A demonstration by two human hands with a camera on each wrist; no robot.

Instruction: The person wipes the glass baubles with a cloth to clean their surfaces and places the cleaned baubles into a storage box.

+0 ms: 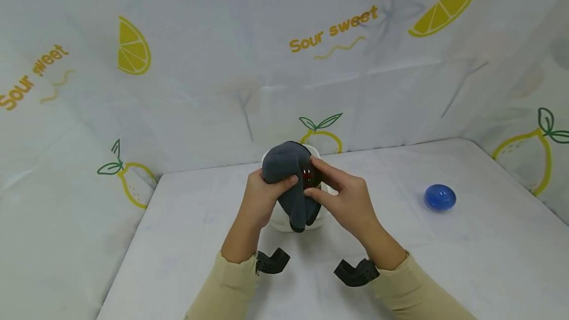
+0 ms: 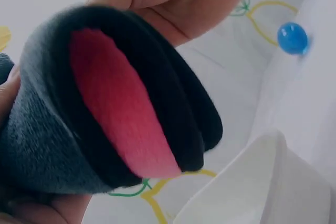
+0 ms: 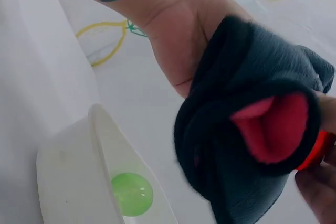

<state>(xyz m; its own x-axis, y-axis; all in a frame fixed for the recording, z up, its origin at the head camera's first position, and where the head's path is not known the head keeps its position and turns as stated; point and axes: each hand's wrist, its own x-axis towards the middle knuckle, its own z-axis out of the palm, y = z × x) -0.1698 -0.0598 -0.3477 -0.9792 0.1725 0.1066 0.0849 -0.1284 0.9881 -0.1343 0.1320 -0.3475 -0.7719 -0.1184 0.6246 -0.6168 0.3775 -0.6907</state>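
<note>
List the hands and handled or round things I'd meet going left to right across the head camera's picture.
Left hand, dark grey cloth item, right hand, blue ball.

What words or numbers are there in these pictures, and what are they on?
"Sour sweet": orange words on the wall cloth, left of the big lemon slice.
"Sour sweet": the same words again, at the far left of the wall cloth.
Red thing by the gray cloth: pale marks, too small to tell if they're letters.
I see no numbers, and no writing on the blue ball.
</note>
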